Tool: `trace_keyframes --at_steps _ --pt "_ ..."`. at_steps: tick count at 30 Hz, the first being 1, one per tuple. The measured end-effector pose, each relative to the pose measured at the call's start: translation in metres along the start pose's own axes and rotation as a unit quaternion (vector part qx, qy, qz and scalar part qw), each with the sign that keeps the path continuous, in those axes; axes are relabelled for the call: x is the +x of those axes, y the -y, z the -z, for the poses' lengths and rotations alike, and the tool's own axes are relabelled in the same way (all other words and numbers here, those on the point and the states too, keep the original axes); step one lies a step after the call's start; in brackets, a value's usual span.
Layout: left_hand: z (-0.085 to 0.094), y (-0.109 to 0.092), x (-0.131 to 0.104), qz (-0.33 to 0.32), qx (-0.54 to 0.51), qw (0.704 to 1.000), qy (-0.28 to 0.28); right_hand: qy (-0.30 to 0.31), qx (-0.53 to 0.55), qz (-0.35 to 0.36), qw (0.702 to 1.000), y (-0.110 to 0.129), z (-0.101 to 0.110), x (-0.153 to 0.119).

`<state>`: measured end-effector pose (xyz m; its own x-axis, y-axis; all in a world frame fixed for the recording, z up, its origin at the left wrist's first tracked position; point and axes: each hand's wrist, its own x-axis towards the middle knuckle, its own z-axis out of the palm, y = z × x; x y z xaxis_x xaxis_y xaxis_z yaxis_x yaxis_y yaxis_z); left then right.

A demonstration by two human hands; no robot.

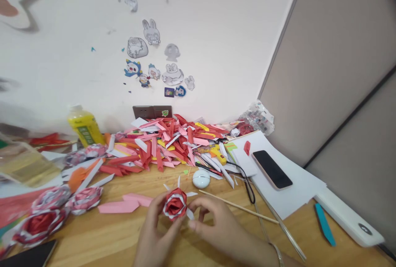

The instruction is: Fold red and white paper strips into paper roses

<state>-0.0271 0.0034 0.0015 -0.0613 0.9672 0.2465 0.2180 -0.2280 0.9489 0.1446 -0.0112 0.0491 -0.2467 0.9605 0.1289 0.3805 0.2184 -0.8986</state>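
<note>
A red and white folded paper flower sits over the wooden table, white paper tips sticking out around it. My left hand is wrapped round its left and lower side. At the flower's right edge, my right hand curls its thumb and fingers around a white paper strip; the exact contact of the fingertips is hard to make out. Pink folded strips lie left of my hands. Just beyond the flower stands a small white rounded case.
A heap of red, pink, white and yellow strips lies along the wall. Finished paper flowers and a yellow bottle are at left. A yellow glue gun, wooden stick, phone and white power strip lie right.
</note>
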Motion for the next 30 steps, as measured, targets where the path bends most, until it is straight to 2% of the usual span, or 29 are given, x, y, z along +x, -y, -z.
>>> trace_keyframes --at_steps 5,9,13,17,19,21,23,25,27,30 --pt "0.000 0.005 -0.002 -0.027 0.034 0.999 -0.003 -0.012 0.086 -0.072 0.994 -0.011 -0.005 0.006" --pt "0.001 0.007 -0.002 -0.005 0.013 0.999 0.037 -0.060 0.106 -0.064 0.990 -0.019 0.003 0.011" --pt "-0.001 0.005 -0.001 0.092 -0.069 0.989 0.097 -0.093 0.172 -0.056 0.979 -0.023 0.014 0.016" --pt "-0.006 0.005 0.001 0.205 -0.184 0.957 0.086 -0.059 0.222 -0.048 0.972 -0.025 0.016 0.016" --pt "-0.009 0.002 0.001 0.225 -0.244 0.935 0.123 -0.048 0.201 -0.032 0.978 -0.023 0.017 0.015" --pt "-0.010 -0.003 0.001 0.233 -0.275 0.917 0.172 -0.049 0.139 0.010 0.989 -0.018 0.019 0.013" --pt "-0.010 -0.008 0.000 0.247 -0.283 0.906 0.196 -0.060 0.069 0.060 0.994 -0.012 0.022 0.012" --pt "-0.009 -0.011 -0.001 0.258 -0.242 0.912 0.209 -0.066 0.030 0.079 0.994 -0.007 0.025 0.011" --pt "-0.005 -0.012 -0.001 0.229 -0.150 0.942 0.196 -0.064 0.010 0.067 0.996 -0.004 0.027 0.011" --pt "0.005 -0.014 0.002 0.094 -0.012 0.990 0.104 -0.051 -0.005 0.027 0.998 -0.002 0.028 0.010"
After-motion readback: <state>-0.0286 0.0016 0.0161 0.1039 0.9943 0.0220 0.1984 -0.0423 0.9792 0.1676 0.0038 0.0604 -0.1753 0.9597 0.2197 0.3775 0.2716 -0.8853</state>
